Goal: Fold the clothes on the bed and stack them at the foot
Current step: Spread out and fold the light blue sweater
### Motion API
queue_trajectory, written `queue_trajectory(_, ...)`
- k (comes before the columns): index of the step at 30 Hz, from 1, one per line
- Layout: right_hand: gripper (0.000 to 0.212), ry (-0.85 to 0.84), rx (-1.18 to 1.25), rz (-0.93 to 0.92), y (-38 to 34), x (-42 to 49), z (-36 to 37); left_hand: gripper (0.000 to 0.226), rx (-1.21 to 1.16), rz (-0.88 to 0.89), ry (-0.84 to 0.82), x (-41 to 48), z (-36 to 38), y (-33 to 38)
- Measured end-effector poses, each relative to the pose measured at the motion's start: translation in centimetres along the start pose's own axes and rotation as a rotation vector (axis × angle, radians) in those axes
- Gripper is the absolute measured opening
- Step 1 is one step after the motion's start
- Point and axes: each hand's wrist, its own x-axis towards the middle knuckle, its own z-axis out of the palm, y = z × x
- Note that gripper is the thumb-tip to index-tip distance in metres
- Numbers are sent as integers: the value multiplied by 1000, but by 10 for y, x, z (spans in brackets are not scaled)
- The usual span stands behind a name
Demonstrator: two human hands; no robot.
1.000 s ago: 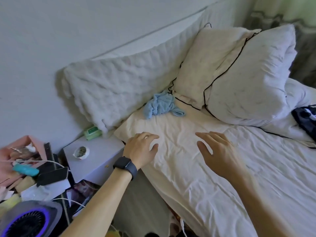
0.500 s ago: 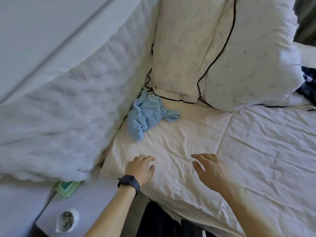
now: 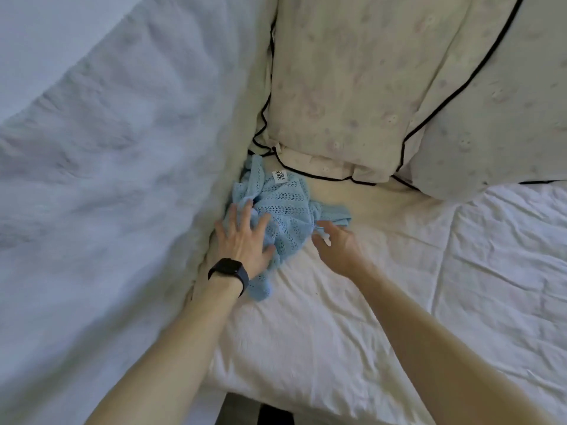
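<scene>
At frame centre, reaching out to 5 o'clock: white wrinkled bed sheet (image 3: 399,302). From 7 to 11 o'clock: white quilted cover (image 3: 107,194), bunched along the sheet's edge. At 12 to 2 o'clock: two cream floral pillows, black piping, one (image 3: 337,87) overlapped by the other (image 3: 506,118).

Light blue openwork knit garment (image 3: 288,207) lies crumpled on the sheet, just below the nearer pillow, touching the quilted cover.

Left hand (image 3: 245,240): fingers spread, palm flat on the garment's 8 o'clock side. Right hand (image 3: 337,246): fingers curled at the garment's 4 o'clock edge; pinch on fabric cannot be told.

Black smartwatch (image 3: 229,271) on left wrist. Small white label (image 3: 279,176) at the garment's 12 o'clock edge.
</scene>
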Motion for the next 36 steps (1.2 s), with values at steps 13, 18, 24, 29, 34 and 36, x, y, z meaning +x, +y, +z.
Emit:
queue_trajectory(13,24,78,303,138,-7,32,49,33,-593,-228,-24,-21,66,-10)
queue_trajectory(18,29,326,572,139,41,-75,-18,39,-781,-108,-40,-45,3,18)
queue_trajectory(24,34,534,515,194,105,-188,-149,30,-613,241,-45,-75,-105,116)
queue_trajectory(29,48,554,594,95,146,-247,-257,45,-497,321,162,-96,-208,228)
queue_trajectory(34,67,501,519,-188,161,-315,-306,52,-705,415,240,-131,-304,381)
queue_trajectory(36,78,497,431,-284,165,-330,-325,49,-672,498,243,-148,-333,434)
